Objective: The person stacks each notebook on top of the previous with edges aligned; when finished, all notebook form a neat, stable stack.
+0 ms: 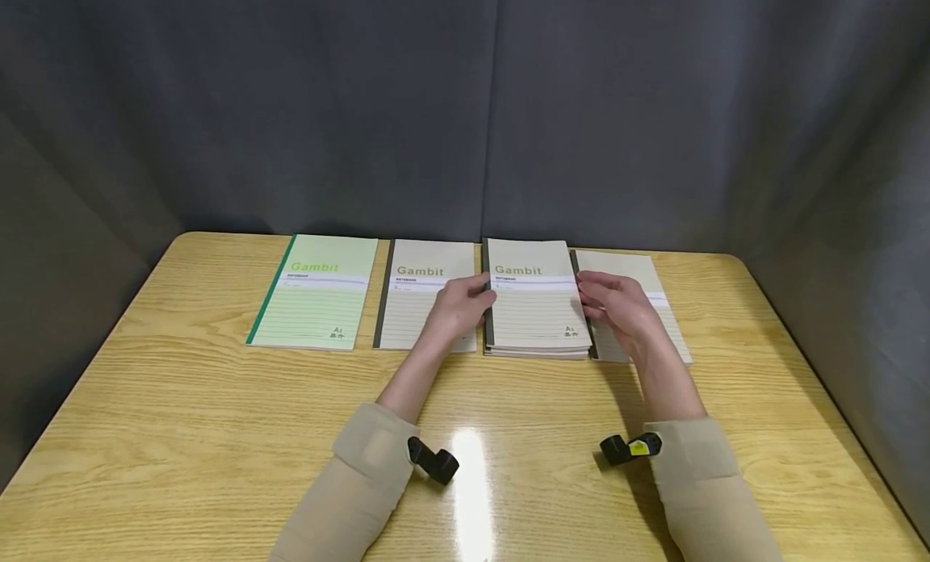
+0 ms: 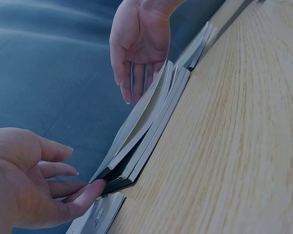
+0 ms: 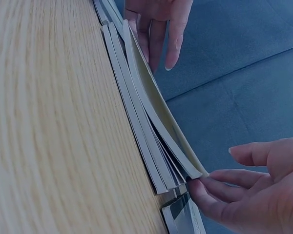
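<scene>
A grey Gambit notebook (image 1: 538, 316) with a dark spine tops a small stack, its near corners raised off the notebooks (image 2: 151, 151) below. My left hand (image 1: 459, 308) is at its spine side; thumb and finger pinch that edge in the left wrist view. On the opposite edge my right hand (image 1: 625, 308) holds the notebook between thumb and fingertips, other fingers loosely extended. In the right wrist view the cover (image 3: 161, 109) bows away from the pages. Undersides of both hands are hidden in the head view.
A green notebook (image 1: 312, 320) lies at the far left. Another grey notebook (image 1: 400, 328) is partly under my left arm, and one more (image 1: 672, 328) lies behind my right hand. The wooden table (image 1: 182, 417) ends at a dark curtain (image 1: 363, 126).
</scene>
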`<action>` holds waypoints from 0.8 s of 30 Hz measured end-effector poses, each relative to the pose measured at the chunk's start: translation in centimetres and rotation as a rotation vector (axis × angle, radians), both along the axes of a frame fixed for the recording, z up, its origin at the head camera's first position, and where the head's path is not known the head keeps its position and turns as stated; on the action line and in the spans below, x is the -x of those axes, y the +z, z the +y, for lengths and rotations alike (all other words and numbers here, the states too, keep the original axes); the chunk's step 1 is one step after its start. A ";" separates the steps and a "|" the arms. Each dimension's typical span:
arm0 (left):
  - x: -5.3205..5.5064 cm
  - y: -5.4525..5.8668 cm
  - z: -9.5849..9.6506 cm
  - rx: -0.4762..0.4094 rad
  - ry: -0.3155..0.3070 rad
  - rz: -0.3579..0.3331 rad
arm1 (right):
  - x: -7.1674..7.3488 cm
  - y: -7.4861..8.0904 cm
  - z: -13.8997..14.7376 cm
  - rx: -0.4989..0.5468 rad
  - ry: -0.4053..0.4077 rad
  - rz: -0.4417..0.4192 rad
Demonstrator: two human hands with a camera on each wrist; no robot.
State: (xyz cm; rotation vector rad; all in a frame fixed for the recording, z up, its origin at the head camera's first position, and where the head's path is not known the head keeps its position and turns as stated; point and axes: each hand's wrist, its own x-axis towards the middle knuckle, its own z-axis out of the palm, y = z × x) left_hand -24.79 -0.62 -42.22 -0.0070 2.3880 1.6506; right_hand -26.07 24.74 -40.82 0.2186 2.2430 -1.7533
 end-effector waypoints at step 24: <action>-0.1 -0.2 0.1 -0.027 -0.001 0.021 | -0.1 0.2 0.0 -0.071 0.066 0.014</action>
